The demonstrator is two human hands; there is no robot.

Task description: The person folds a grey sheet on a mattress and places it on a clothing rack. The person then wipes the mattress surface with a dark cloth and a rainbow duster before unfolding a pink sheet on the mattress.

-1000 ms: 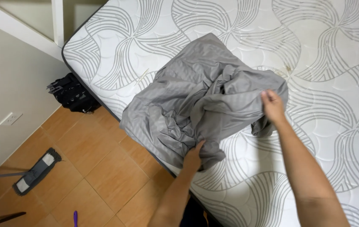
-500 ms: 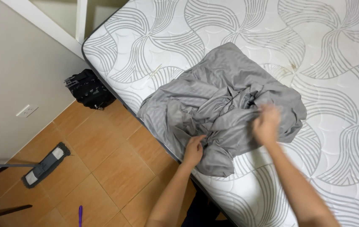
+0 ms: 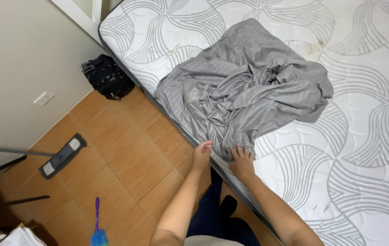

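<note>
Down at the near edge of the white quilted mattress with grey swirl stitching, both hands meet the lowest corner of a crumpled grey striped bed sheet, which hangs a little over the dark piping of the mattress side. The left hand has its fingers curled narrowly onto the hem, thumb side up, seemingly pinching a fold of cloth, though how much it holds is hard to tell; the right hand lies just beside it with fingers spread fairly wide and pressed flat on the fabric, apparently pinning it against the mattress so the corner does not slide. Working at the corner makes sense as the easiest place to find an edge in a bunched cloth. The sheet itself sits on the left part of the mattress, heaped rather than spread: a knot of deep twisting folds runs through its middle, one flatter flap reaches toward the far side, and another broad flap lies off to the right with a shadow under its edge. Its weave shows fine pale stripes and a slight sheen. On the brown tiled floor a black bag rests against the wall, a flat grey mop lies well apart, and a purple-handled blue duster lies near the person's legs.
</note>
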